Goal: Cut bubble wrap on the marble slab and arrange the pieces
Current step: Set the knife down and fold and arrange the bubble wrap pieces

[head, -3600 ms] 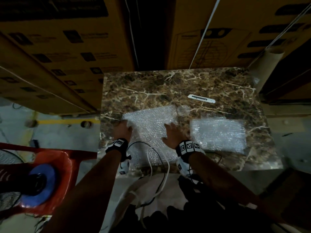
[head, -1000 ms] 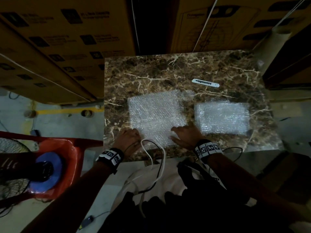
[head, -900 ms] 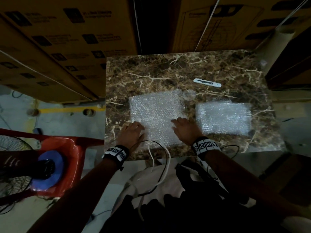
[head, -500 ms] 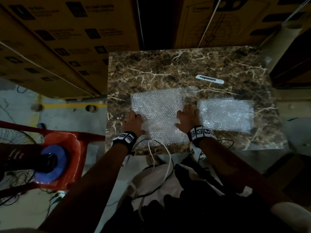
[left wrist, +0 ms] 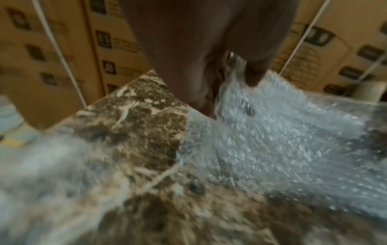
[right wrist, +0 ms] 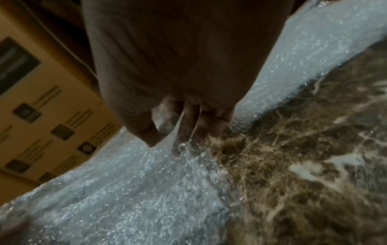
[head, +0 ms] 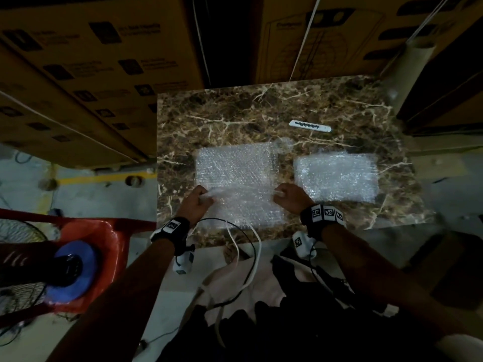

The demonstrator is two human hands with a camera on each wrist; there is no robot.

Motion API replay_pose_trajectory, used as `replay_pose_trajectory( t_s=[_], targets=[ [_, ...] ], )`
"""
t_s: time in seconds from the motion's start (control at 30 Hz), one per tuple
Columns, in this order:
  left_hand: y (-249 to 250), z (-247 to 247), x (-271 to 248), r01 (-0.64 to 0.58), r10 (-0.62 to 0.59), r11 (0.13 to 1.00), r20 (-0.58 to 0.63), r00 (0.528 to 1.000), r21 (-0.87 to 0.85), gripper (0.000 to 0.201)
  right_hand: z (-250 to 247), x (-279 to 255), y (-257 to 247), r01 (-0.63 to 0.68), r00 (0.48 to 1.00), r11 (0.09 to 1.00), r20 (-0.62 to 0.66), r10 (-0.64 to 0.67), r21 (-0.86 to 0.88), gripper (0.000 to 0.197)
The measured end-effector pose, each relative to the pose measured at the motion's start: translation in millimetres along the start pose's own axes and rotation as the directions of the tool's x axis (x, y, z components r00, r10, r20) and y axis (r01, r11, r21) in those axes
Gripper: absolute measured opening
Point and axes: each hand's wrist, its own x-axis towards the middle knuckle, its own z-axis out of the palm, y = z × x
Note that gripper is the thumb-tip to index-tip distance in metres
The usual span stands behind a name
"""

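A large sheet of bubble wrap [head: 239, 178] lies on the brown marble slab [head: 235, 118], near its front edge. My left hand [head: 201, 198] pinches the sheet's left edge about halfway along, and the left wrist view shows the bubble wrap [left wrist: 272, 132] gathered between thumb and fingers of the left hand [left wrist: 232, 73]. My right hand [head: 285, 195] pinches the right edge, and in the right wrist view the right hand [right wrist: 178, 126] has the film of the bubble wrap [right wrist: 136, 182] between its curled fingers. A second, smaller bubble wrap piece [head: 337, 176] lies flat to the right.
A white utility knife [head: 309, 125] lies on the slab behind the pieces. Cardboard boxes [head: 91, 74] stand behind and to the left. A cardboard tube [head: 407, 71] leans at the back right corner. A red plastic chair [head: 86, 257] holding a fan stands at left. Cables [head: 245, 257] hang over the slab's front edge.
Both hands have slid from the sheet's near corners up along its side edges and now pinch it at mid-length; the sheet is lifted slightly there.
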Motion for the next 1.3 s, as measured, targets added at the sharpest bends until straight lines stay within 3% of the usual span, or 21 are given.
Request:
replay_pose_trajectory(
  t_s=[0.1, 0.23, 0.33, 0.43, 0.53, 0.6, 0.7, 0.77, 0.87, 1.0, 1.13, 1.23, 1.3],
  targets=[
    [-1.7, 5.2, -5.2, 0.036, -0.052, 0.968, -0.055, 0.997, -0.248, 0.015, 0.4, -2.3, -2.1, -0.084, 0.996, 0.968, 0.034, 0.078, 0.238, 0.018],
    [7.6, 5.9, -15.6, 0.03, -0.08, 0.909, -0.103, 0.992, -0.417, 0.031, -0.4, -11.5, -14.8, -0.154, 0.984, 0.746, 0.03, 0.177, 0.647, 0.01],
    [21.1, 4.5, -26.0, 0.041, -0.138, 0.816, -0.125, 0.983, -0.577, 0.011, 0.1, -18.9, -13.4, -0.182, 0.978, 0.607, 0.08, 0.192, 0.773, 0.012],
    [45.3, 8.5, -30.0, 0.029, -0.167, 0.806, -0.18, 0.969, -0.591, 0.017, -1.4, -22.8, -1.0, -0.144, 0.975, 0.599, 0.008, 0.224, 0.788, 0.027],
    [65.9, 22.7, -18.4, 0.006, -0.103, 0.8, -0.126, 0.987, -0.6, 0.02, -13.7, -29.4, 20.9, -0.023, 0.962, 0.74, -0.186, 0.2, 0.672, 0.022],
    [78.7, 37.6, -9.4, -0.016, -0.033, 0.829, -0.078, 0.996, -0.559, 0.021, -30.1, -36.4, 33.6, 0.009, 0.934, 0.757, -0.276, 0.227, 0.653, 0.01],
    [108.5, 64.1, -0.9, -0.051, 0.029, 0.845, -0.049, 0.998, -0.532, 0.039, -59.2, -45.6, 53.5, 0.047, 0.891, 0.726, -0.357, 0.28, 0.686, 0.031],
    [130.2, 84.7, 4.5, -0.078, 0.055, 0.838, -0.058, 0.997, -0.54, 0.046, -80.1, -49.7, 72.3, 0.072, 0.851, 0.814, -0.461, 0.252, 0.577, 0.04],
    [155.9, 123.8, 17.4, -0.143, 0.101, 0.871, -0.114, 0.988, -0.471, 0.039, -112.4, -49.6, 102.1, 0.07, 0.784, 0.894, -0.578, 0.225, 0.443, 0.047],
    [185.4, 179.9, 33.6, -0.235, 0.193, 0.944, -0.189, 0.963, -0.232, 0.03, -146.4, -35.2, 145.1, -0.004, 0.684, 0.974, -0.71, 0.167, 0.225, 0.049],
    [194.2, 222.1, 48.6, -0.206, 0.192, 0.978, -0.259, 0.947, -0.029, 0.012, -162.1, -19.0, 180.6, -0.019, 0.738, 1.0, -0.675, 0.003, -0.017, 0.014],
    [191.1, 243.3, 53.1, -0.255, 0.264, 0.963, -0.124, 0.956, 0.086, 0.019, -168.6, -15.9, 195.6, -0.11, 0.814, 0.94, -0.572, -0.1, -0.322, 0.025],
    [190.5, 254.0, 49.2, -0.258, 0.265, 0.942, -0.006, 0.964, 0.216, 0.039, -167.4, -22.2, 196.9, -0.166, 0.837, 0.868, -0.532, -0.127, -0.468, 0.032]
  ],
)
